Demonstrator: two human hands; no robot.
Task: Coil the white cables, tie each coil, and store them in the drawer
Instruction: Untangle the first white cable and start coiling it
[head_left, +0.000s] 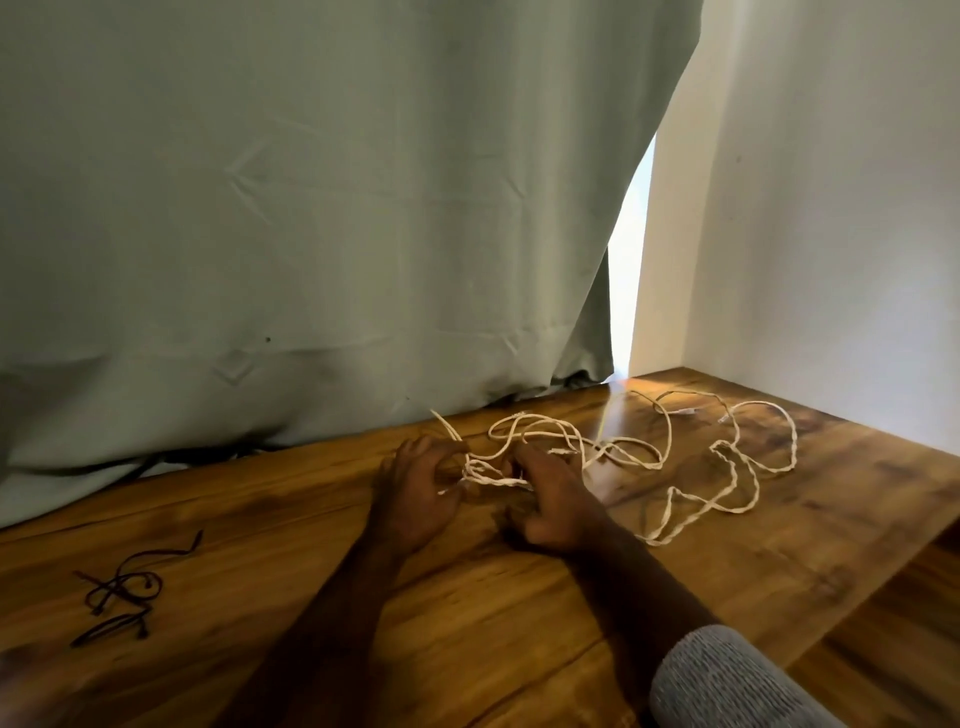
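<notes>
White twisted cables lie in loose tangled loops across the far right part of the wooden table. My left hand is at the left end of the tangle, its curled fingers holding cable strands whose ends stick up to the left. My right hand is beside it, with its fingers on the strands at the middle of the tangle. Whether the right fingers pinch a strand is hidden. No drawer is in view.
Several black ties lie on the table at the near left. A grey-green curtain hangs along the table's far edge. A white wall stands on the right. The table's right edge drops to a wooden floor.
</notes>
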